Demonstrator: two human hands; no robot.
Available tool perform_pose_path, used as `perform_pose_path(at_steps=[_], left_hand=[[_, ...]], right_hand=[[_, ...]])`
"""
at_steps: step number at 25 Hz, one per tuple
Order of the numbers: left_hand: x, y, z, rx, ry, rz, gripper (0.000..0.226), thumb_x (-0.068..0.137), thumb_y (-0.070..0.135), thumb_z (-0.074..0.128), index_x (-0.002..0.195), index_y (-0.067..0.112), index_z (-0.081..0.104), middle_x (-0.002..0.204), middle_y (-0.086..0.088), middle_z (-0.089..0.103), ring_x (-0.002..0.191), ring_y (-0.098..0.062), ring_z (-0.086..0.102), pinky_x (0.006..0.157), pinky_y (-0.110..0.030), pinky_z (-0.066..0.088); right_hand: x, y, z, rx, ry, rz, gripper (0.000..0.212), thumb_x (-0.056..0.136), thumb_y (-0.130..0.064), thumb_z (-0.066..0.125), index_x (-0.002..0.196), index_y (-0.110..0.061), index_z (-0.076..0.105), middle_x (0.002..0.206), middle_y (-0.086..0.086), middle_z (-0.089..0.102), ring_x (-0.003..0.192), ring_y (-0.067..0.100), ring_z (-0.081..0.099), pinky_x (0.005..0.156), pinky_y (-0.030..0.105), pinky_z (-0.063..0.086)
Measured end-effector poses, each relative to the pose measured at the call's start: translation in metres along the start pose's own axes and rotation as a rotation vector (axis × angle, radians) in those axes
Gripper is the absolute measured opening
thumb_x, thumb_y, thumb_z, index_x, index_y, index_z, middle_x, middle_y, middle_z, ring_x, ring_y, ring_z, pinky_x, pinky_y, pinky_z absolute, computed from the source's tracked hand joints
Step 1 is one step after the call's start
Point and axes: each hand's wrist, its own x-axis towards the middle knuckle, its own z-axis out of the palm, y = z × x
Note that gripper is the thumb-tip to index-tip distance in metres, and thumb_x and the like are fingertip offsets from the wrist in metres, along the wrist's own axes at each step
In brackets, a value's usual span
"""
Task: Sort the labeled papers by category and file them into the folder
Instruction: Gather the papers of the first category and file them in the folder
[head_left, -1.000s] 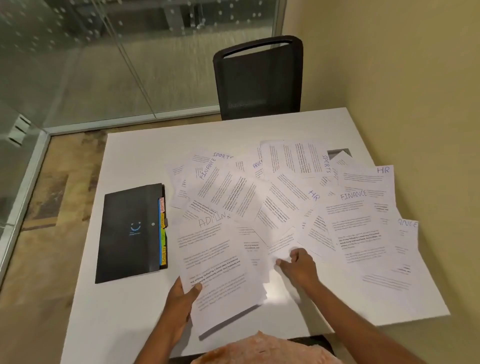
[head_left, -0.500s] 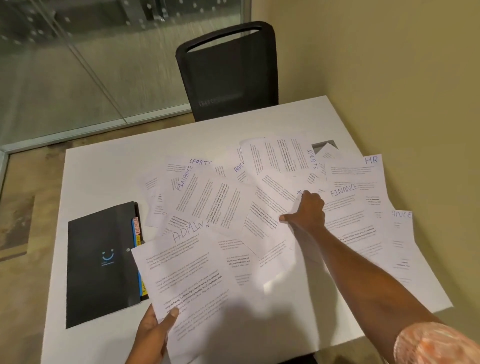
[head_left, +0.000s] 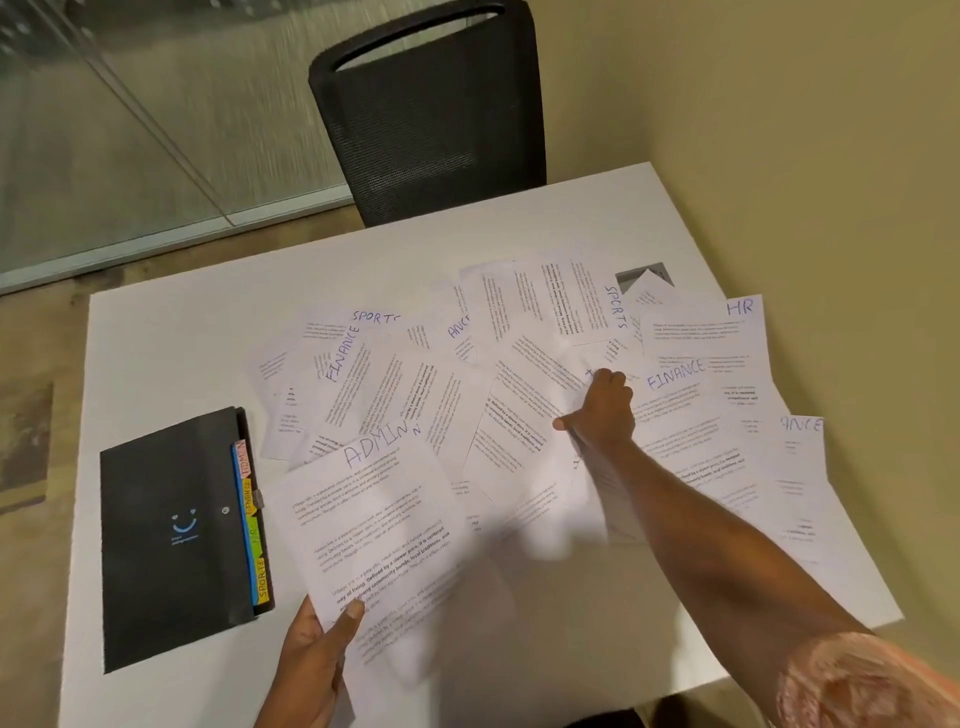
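Several white printed papers labeled in blue handwriting (SPORTS, FINANCE, HR) lie fanned across the white table (head_left: 171, 353). My left hand (head_left: 311, 660) grips the bottom corner of a small stack topped by the ADMIN paper (head_left: 374, 519), lifted slightly near the front edge. My right hand (head_left: 602, 410) reaches across the spread and pinches the edge of a paper (head_left: 524, 426) whose label it hides, beside a FINANCE sheet (head_left: 675, 415). A shut black folder (head_left: 171, 535) with colored index tabs lies at the front left.
A black mesh chair (head_left: 431, 109) stands at the table's far side. A yellow wall runs along the right, a glass partition behind on the left. A SPORTS sheet (head_left: 571, 301) and an HR sheet (head_left: 706, 332) lie at the back right.
My right hand went from the near papers out to the middle of the spread and closed on a sheet there. My left hand kept hold of the ADMIN stack. The view shifted forward.
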Motion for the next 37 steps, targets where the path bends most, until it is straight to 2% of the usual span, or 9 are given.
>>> perform_pose_path(at_steps=[3,8,12,15,19,22,26,32,37], left_hand=[[-0.002,0.011,0.014,-0.018,-0.016,-0.005,0.053,0.101,-0.006,0.058,0.146,0.022,0.058,0.133,-0.007,0.074,0.123,-0.032,0.068,0.095,-0.037,0.061],[0.005,0.013,0.012,-0.01,-0.007,-0.031,0.055,0.1,-0.003,0.061,0.147,0.026,0.059,0.134,-0.008,0.074,0.126,-0.037,0.067,0.092,-0.043,0.063],[0.004,0.012,0.009,-0.004,-0.003,-0.027,0.052,0.099,-0.004,0.061,0.14,0.027,0.062,0.131,-0.007,0.075,0.124,-0.036,0.067,0.097,-0.046,0.06],[0.009,0.009,0.004,0.01,0.007,-0.04,0.053,0.099,-0.004,0.061,0.144,0.025,0.06,0.134,-0.01,0.073,0.129,-0.04,0.064,0.109,-0.053,0.051],[0.011,0.007,0.004,-0.019,0.021,-0.038,0.055,0.101,-0.006,0.058,0.152,0.016,0.055,0.139,-0.016,0.068,0.129,-0.04,0.062,0.089,-0.036,0.061],[0.01,0.01,0.007,-0.039,-0.001,-0.032,0.058,0.101,-0.006,0.058,0.154,0.017,0.053,0.139,-0.014,0.068,0.125,-0.036,0.064,0.084,-0.031,0.063],[0.006,0.01,0.012,-0.069,-0.017,-0.048,0.057,0.102,-0.006,0.056,0.153,0.017,0.054,0.139,-0.015,0.069,0.125,-0.036,0.065,0.087,-0.034,0.063],[0.001,0.012,0.012,-0.037,-0.015,-0.076,0.054,0.1,-0.004,0.06,0.148,0.022,0.058,0.135,-0.013,0.072,0.124,-0.038,0.066,0.086,-0.039,0.064],[-0.003,0.016,0.012,-0.03,-0.016,-0.08,0.054,0.101,-0.005,0.058,0.149,0.021,0.057,0.133,-0.014,0.072,0.121,-0.04,0.066,0.078,-0.039,0.066]], right_hand=[[-0.002,0.001,-0.004,0.317,-0.011,0.072,0.081,0.074,-0.01,0.095,0.139,-0.004,0.046,0.129,0.019,0.065,0.117,0.039,0.065,0.089,0.045,0.059],[-0.012,0.03,-0.028,0.71,0.077,0.227,0.074,0.089,0.005,0.08,0.152,-0.007,0.043,0.124,0.01,0.062,0.103,0.022,0.061,0.061,0.002,0.044],[0.012,0.094,-0.07,0.659,0.183,0.317,0.081,0.084,-0.001,0.086,0.153,-0.012,0.045,0.138,0.02,0.065,0.121,0.037,0.067,0.097,0.036,0.058],[0.023,0.134,-0.101,0.543,0.238,0.341,0.081,0.082,0.0,0.084,0.151,-0.011,0.045,0.138,0.022,0.065,0.124,0.041,0.066,0.101,0.049,0.058],[0.023,0.14,-0.116,0.206,0.395,0.328,0.075,0.08,0.008,0.076,0.147,-0.001,0.042,0.139,0.029,0.055,0.131,0.052,0.054,0.097,0.064,0.054],[-0.008,0.117,-0.08,0.128,0.327,0.056,0.077,0.085,0.0,0.07,0.155,-0.002,0.039,0.148,0.025,0.051,0.139,0.047,0.046,0.106,0.064,0.05],[-0.072,0.089,-0.001,-0.131,-0.065,-0.26,0.101,0.078,-0.035,0.07,0.164,-0.014,0.022,0.168,0.017,0.03,0.156,0.039,0.029,0.115,0.06,0.045],[-0.113,0.071,0.055,-0.333,-0.076,-0.184,0.125,0.076,-0.067,0.061,0.17,-0.007,0.003,0.177,0.026,-0.001,0.165,0.044,0.001,0.124,0.065,0.023],[-0.116,0.06,0.049,-0.333,-0.041,-0.141,0.105,0.076,-0.046,0.063,0.166,-0.003,0.029,0.171,0.027,0.029,0.16,0.044,0.028,0.113,0.061,0.041]])
